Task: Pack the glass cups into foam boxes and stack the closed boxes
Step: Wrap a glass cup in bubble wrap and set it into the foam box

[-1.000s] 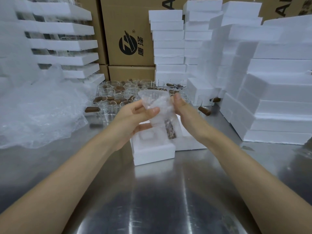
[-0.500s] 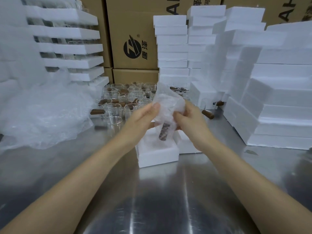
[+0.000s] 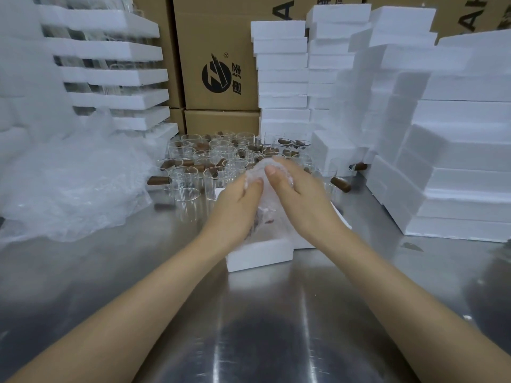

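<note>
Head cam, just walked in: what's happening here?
A person is packing glassware. The left hand and right hand hold a bubble-wrapped cup at the open foam box on the steel table. Whether it is seated yet is hidden by the hands. Bare glass cups wait behind. Foam box stacks stand to the right, and loose bubble wrap lies to the left.
</note>
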Tool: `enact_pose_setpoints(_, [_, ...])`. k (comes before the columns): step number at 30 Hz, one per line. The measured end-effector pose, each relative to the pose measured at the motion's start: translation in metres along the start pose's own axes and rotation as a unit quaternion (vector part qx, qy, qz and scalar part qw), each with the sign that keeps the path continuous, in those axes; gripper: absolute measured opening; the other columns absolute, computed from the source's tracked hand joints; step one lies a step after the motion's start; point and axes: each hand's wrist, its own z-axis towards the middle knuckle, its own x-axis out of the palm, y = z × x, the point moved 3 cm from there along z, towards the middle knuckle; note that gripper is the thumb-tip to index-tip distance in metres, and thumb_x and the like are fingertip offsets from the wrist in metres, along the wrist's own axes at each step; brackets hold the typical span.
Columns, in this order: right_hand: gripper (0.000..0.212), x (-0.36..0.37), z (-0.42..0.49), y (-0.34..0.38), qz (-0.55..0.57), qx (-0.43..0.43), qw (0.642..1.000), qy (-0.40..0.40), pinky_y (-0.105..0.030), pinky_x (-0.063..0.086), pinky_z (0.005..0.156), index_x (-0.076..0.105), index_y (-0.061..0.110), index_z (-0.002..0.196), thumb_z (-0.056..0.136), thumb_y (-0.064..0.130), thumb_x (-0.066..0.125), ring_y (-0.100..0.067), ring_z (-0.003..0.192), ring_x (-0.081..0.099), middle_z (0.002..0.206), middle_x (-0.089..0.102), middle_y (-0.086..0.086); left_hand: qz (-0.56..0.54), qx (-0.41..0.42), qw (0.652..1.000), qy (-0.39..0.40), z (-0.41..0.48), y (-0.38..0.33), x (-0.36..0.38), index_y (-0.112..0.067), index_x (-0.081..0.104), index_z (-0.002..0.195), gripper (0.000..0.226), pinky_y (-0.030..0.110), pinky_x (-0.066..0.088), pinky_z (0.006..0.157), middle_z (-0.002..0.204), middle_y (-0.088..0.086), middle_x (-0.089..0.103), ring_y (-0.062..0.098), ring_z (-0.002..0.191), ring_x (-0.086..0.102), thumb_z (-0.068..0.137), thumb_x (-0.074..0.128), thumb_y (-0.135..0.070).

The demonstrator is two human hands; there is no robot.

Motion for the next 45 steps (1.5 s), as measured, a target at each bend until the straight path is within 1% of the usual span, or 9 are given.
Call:
enact_pose_setpoints(4, [0.032, 0.002, -0.002, 0.001, -0.016, -0.025, 1.000, 0.007, -0.012, 0.038, 0.089, 0.057, 0.016, 0.130, 0.100, 0.023, 0.050, -0.011, 0.116, 0.055, 0.125, 0.063, 0.002, 0.030, 0.016, 0.999, -0.015, -0.002, 0.004, 0.000, -0.029, 0.065, 0.108, 0.030, 0.029, 0.047, 0.059, 0.078, -0.008, 0.071, 0.013, 0.066, 0.063, 0.101, 0.040, -0.015])
enact_pose_setpoints(11, [0.053, 0.004, -0.001, -0.009, 0.030, 0.022, 0.994, -0.107, 0.005, 0.033, 0.081, 0.052, 0.016, 0.138, 0.088, -0.001, 0.058, -0.002, 0.106, 0.056, 0.126, 0.063, 0.000, 0.197, 0.107, 0.971, -0.080, -0.009, -0.006, 0.003, -0.024, 0.062, 0.126, 0.037, 0.011, 0.040, 0.054, 0.070, -0.013, 0.065, 0.003, 0.056, 0.060, 0.091, 0.056, -0.015])
enact_pose_setpoints(14, [0.064, 0.003, 0.000, -0.010, 0.048, 0.022, 0.993, -0.109, 0.003, 0.037, 0.071, 0.045, 0.019, 0.144, 0.085, -0.005, 0.054, 0.013, 0.085, 0.057, 0.102, 0.065, 0.008, 0.258, 0.167, 0.947, -0.094, -0.011, -0.016, 0.002, -0.020, 0.069, 0.119, 0.031, 0.033, 0.053, 0.068, 0.098, 0.000, 0.074, 0.024, 0.079, 0.068, 0.089, 0.059, -0.019])
enact_pose_setpoints(17, [0.066, 0.005, -0.002, -0.007, 0.066, 0.006, 0.992, -0.111, 0.002, 0.038, 0.067, 0.040, 0.020, 0.146, 0.086, 0.002, 0.058, 0.021, 0.081, 0.054, 0.093, 0.057, 0.024, 0.278, 0.211, 0.932, -0.095, -0.007, -0.019, -0.004, -0.012, 0.074, 0.101, 0.018, 0.040, 0.049, 0.055, 0.062, 0.004, 0.063, 0.031, 0.060, 0.061, 0.091, 0.059, -0.011])
enact_pose_setpoints(24, [0.041, 0.020, -0.008, -0.002, 0.030, 0.008, 0.999, -0.044, -0.003, 0.044, 0.071, 0.056, 0.022, 0.131, 0.093, 0.033, 0.060, -0.001, 0.096, 0.063, 0.107, 0.062, 0.020, 0.263, 0.116, 0.942, -0.174, 0.003, -0.008, -0.033, -0.010, 0.071, 0.080, 0.004, 0.045, 0.053, 0.067, 0.078, 0.005, 0.073, 0.028, 0.077, 0.067, 0.083, 0.069, -0.012])
enact_pose_setpoints(29, [0.043, 0.019, -0.011, 0.000, -0.071, -0.048, 0.995, -0.053, -0.038, 0.049, 0.096, 0.054, 0.014, 0.135, 0.096, 0.033, 0.053, -0.020, 0.115, 0.059, 0.128, 0.063, -0.003, 0.332, 0.161, 0.912, -0.180, -0.004, -0.012, -0.020, -0.023, 0.051, 0.075, 0.022, 0.044, 0.052, 0.061, 0.086, 0.003, 0.075, 0.030, 0.078, 0.069, 0.082, 0.071, -0.017])
enact_pose_setpoints(36, [0.025, 0.013, -0.005, 0.000, -0.166, -0.138, 0.972, -0.095, -0.033, 0.036, 0.061, 0.068, 0.004, 0.112, 0.094, 0.004, 0.050, -0.027, 0.066, 0.055, 0.080, 0.068, -0.015, 0.211, 0.174, 0.948, -0.164, -0.009, -0.016, -0.014, -0.018, 0.066, 0.087, 0.008, 0.040, 0.055, 0.074, 0.106, -0.011, 0.072, 0.013, 0.094, 0.068, 0.080, 0.069, -0.014])
enact_pose_setpoints(40, [0.020, -0.004, 0.000, -0.013, -0.067, -0.031, 0.982, -0.176, -0.018, 0.031, 0.054, 0.061, -0.002, 0.076, 0.091, 0.002, 0.048, -0.011, 0.055, 0.036, 0.060, 0.051, -0.007, 0.257, 0.114, 0.953, -0.109, -0.005, -0.011, -0.007, -0.026, 0.050, 0.134, 0.053, 0.035, 0.042, 0.103, 0.142, -0.014, 0.047, 0.007, 0.125, 0.047, 0.085, 0.063, -0.043])
enact_pose_setpoints(45, [0.020, -0.008, 0.004, -0.023, 0.038, 0.051, 0.977, -0.206, -0.008, 0.037, 0.055, 0.047, 0.022, 0.076, 0.095, 0.018, 0.049, 0.002, 0.063, 0.049, 0.071, 0.053, 0.008, 0.147, -0.022, 0.988, -0.033, -0.001, -0.003, -0.008, -0.033, 0.038, 0.139, 0.067, 0.030, 0.047, 0.084, 0.123, -0.016, 0.052, 0.009, 0.103, 0.057, 0.082, 0.062, -0.059])
